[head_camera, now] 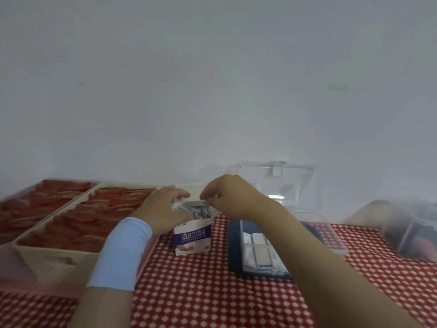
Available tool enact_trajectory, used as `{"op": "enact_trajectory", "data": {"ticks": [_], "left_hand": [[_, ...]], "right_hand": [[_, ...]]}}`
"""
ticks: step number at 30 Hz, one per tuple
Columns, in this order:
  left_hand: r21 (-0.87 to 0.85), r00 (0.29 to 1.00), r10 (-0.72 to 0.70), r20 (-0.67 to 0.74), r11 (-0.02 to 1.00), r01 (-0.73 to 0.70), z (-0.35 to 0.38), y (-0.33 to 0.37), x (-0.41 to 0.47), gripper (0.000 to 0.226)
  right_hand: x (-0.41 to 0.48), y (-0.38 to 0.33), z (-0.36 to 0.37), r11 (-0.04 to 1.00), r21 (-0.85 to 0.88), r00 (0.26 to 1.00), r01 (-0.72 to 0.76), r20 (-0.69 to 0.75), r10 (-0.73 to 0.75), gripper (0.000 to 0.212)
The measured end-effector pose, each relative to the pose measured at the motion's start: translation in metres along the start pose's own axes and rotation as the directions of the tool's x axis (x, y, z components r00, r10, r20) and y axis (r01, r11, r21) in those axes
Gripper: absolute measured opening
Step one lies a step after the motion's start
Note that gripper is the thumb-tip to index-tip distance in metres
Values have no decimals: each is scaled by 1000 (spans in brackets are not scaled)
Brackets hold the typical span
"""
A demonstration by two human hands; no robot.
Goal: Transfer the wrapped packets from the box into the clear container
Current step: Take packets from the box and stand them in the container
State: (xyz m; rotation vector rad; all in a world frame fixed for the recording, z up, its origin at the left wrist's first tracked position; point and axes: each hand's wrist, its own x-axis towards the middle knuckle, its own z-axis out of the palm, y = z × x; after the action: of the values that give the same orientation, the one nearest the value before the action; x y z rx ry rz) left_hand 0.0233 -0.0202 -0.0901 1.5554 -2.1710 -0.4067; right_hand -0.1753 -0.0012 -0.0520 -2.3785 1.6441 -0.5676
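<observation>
Gripping box (192, 235), left hand (163, 209); right hand (231, 197) pinching packets (201, 209) (at box mouth).

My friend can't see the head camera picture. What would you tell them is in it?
A person's left hand holds an open box on a checked tablecloth while the right hand pinches wrapped packets at its top. A clear container, lid up, stands right of it.
</observation>
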Motion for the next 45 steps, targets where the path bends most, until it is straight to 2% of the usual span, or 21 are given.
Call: {"op": "enact_trajectory", "data": {"ticks": [3, 6, 9, 13, 16, 19, 22, 25, 27, 29, 32, 36, 39, 42, 45], "left_hand": [[-90, 998, 17, 67, 996, -11, -2, -5, -2, 71], [-73, 995, 47, 85, 997, -41, -1, -10, -2, 81], [-76, 996, 65, 54, 995, -61, 1, -13, 2, 79], [-100, 997, 64, 34, 993, -60, 2, -15, 8, 80], [-91, 999, 36, 16, 995, -35, 0, -14, 10, 65], [-177, 996, 34, -77, 983, -47, 0, -13, 14, 33], [-105, 990, 65, -125, 991, -78, 2, -13, 16, 23], [-98, 989, 67, -129, 992, -80, 5, -13, 16, 11], [-117, 980, 57, -191, 990, -80, 8, -14, 17, 18], [-144, 972, 63, -227, 985, -97, 9, -16, 19, 15], [-209, 974, 57, -221, 972, -104, 8, -13, 19, 14], [-511, 972, -13, -233, 853, -111, 0, -1, 14, 10], [-607, 986, 13, -169, 787, -114, -7, 3, 9, 18], [-639, 994, 22, -111, 765, -88, -8, 9, 6, 21], [-642, 994, 1, -107, 764, -69, -7, 12, 5, 19]], "right_hand": [[15, -8, 19, 995, -95, 998, 13, 56, -8, 23], [25, -12, 30, 977, -211, 997, 8, 74, 7, 18], [32, -15, 35, 964, -262, 997, -37, 53, 52, 18], [37, -17, 40, 977, -204, 996, -67, 45, 78, 14], [35, -16, 41, 980, -174, 994, -99, 28, 106, 12], [29, -11, 44, 991, -59, 991, -123, -55, 120, 11], [23, -6, 46, 990, 89, 974, -110, -187, 125, 11], [24, -3, 45, 987, 150, 962, -62, -254, 99, 9], [24, -2, 44, 979, 204, 959, -19, -274, 76, 7], [24, 0, 45, 969, 245, 965, 0, -254, 65, 9], [23, 3, 44, 963, 270, 964, 8, -256, 64, 6], [19, 3, 32, 897, 440, 928, 43, -350, 127, 15], [13, -1, 22, 831, 547, 917, 106, -377, 131, 16], [9, -7, 17, 775, 612, 925, 157, -366, 103, 18], [8, -8, 17, 734, 660, 947, 161, -312, 73, 9]]}}
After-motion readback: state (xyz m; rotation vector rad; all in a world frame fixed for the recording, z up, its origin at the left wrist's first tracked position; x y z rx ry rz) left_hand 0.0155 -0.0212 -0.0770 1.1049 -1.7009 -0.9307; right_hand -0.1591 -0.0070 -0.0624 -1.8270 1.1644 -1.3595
